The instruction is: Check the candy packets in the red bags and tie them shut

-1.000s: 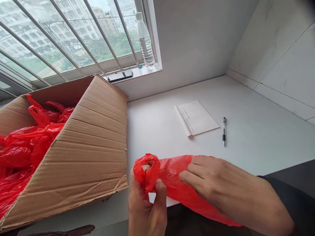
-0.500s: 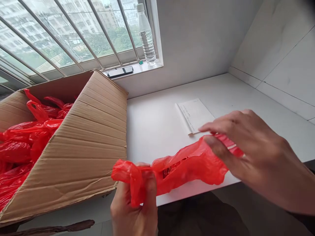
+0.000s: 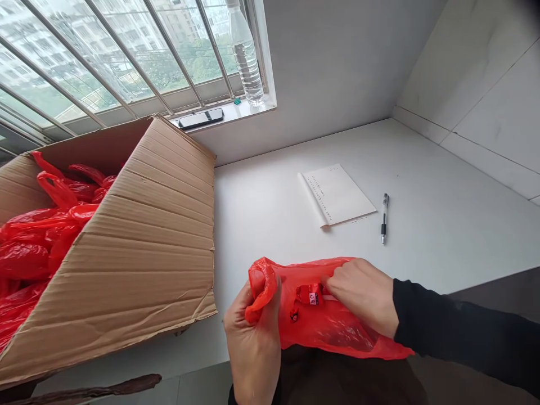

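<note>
Red bag (image 3: 320,332) bunches in the curled left hand (image 3: 255,337), right hand (image 3: 363,292) bent inward, hold unclear.

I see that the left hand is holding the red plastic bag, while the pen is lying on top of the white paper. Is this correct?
Not quite: the pen lies on the table, to the right of the white paper and apart from it, as the head view shows. The left hand does hold the red plastic bag.
</note>
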The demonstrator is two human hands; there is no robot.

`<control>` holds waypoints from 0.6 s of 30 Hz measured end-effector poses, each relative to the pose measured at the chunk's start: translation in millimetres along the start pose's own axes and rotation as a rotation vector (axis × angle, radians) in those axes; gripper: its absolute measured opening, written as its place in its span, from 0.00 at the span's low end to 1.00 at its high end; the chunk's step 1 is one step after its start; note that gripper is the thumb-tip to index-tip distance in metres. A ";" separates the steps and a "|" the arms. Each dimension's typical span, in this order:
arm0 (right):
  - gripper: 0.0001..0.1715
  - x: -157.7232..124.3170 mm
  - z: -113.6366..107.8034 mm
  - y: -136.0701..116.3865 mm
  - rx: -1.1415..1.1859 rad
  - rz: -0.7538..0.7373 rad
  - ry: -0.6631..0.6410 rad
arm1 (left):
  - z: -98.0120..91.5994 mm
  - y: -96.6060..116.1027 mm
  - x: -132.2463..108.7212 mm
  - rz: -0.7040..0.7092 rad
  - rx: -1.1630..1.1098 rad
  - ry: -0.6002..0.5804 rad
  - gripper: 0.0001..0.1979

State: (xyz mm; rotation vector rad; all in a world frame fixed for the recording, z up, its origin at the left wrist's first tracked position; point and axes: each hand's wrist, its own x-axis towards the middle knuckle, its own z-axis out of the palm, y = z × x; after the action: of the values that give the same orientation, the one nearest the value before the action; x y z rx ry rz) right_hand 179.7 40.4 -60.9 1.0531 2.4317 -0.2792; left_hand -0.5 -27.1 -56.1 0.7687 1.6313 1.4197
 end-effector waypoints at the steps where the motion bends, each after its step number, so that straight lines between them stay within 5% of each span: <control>1: 0.11 0.6 -0.3 -1.5 -0.009 0.017 0.016 | -0.1 -2.3 0.6 -0.001 -0.008 0.003 0.17; 12: 0.18 7.9 8.2 -21.9 -0.063 -0.110 0.177 | -4.8 -10.8 0.6 0.124 -0.131 0.202 0.13; 18: 0.19 21.6 4.3 -29.6 0.177 -0.222 0.333 | -6.4 -7.8 -6.1 0.143 -0.137 0.247 0.12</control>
State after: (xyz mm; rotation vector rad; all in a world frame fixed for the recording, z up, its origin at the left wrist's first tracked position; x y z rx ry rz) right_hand 146.7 32.2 -75.4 0.9652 2.8757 -0.4284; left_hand -2.7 -36.8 -62.4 0.6621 1.6672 1.7672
